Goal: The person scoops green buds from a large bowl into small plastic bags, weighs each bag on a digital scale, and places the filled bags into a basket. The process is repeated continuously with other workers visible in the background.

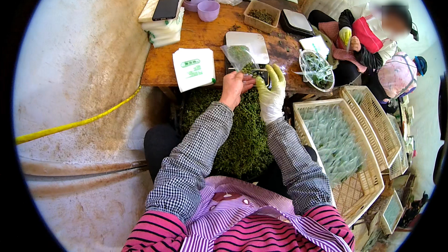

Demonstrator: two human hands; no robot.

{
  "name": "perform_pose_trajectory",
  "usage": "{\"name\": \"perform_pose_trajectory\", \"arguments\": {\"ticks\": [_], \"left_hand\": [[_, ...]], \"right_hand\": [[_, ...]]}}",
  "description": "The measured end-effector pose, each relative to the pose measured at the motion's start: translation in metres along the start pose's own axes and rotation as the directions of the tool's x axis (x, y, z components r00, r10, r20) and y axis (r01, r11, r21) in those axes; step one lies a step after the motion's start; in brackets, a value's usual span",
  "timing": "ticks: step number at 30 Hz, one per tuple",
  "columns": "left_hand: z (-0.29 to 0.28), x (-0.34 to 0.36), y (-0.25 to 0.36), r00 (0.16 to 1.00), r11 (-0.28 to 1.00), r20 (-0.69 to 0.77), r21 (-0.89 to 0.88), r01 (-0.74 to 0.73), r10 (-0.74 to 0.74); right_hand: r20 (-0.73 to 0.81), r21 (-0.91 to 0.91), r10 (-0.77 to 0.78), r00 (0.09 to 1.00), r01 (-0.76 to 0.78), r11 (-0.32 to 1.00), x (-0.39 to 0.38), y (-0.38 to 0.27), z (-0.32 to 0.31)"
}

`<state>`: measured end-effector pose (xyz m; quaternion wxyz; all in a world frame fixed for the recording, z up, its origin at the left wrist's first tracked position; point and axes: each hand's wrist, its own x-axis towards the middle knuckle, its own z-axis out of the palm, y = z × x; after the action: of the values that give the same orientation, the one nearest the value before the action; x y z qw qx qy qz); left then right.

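At the surface's near edge the bare left hand (232,88) pinches a small clear plastic pouch of green tea leaves (239,57) by its lower end, the yellow-gloved right hand (273,86) open beside it; pouch looks light, limp, slippery — best gripped at the rim.

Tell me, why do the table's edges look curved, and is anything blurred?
Head view: the fisheye lens bends the wooden table toward the black round rim. Daylight is soft, with no harsh glare. The bare left hand, gloved right hand and clear bag of green bits look sharp; only the seated person's face is blurred.
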<state>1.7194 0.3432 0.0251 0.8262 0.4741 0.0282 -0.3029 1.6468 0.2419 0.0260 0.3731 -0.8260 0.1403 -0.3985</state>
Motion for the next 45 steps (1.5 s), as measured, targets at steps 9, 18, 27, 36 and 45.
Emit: {"name": "perform_pose_trajectory", "arguments": {"ticks": [9, 18, 27, 36, 45], "left_hand": [[-0.008, 0.005, -0.004, 0.994, 0.968, -0.059, 0.239, -0.078, 0.095], [-0.013, 0.015, -0.009, 0.944, 0.753, -0.037, 0.613, -0.237, 0.327], [-0.003, 0.015, -0.005, 0.971, 0.934, 0.156, 0.281, -0.220, 0.181], [0.000, 0.010, 0.006, 1.000, 0.992, 0.014, 0.123, 0.019, -0.021], [-0.032, -0.037, 0.017, 0.970, 0.929, 0.082, 0.316, 0.193, -0.229]], "right_hand": [[-0.028, -0.362, -0.234, 0.972, 0.208, 0.908, 0.003, -0.025, 0.010], [0.224, -0.619, -0.266, 0.938, 0.348, 0.704, 0.054, -0.022, 0.051], [0.159, -0.259, -0.001, 0.987, 0.043, 0.965, 0.049, -0.022, 0.023], [0.196, -0.668, -0.306, 0.932, 0.355, 0.654, 0.053, -0.011, 0.048], [0.242, -0.261, -0.013, 0.970, 0.078, 0.962, 0.006, -0.038, -0.018]]}}
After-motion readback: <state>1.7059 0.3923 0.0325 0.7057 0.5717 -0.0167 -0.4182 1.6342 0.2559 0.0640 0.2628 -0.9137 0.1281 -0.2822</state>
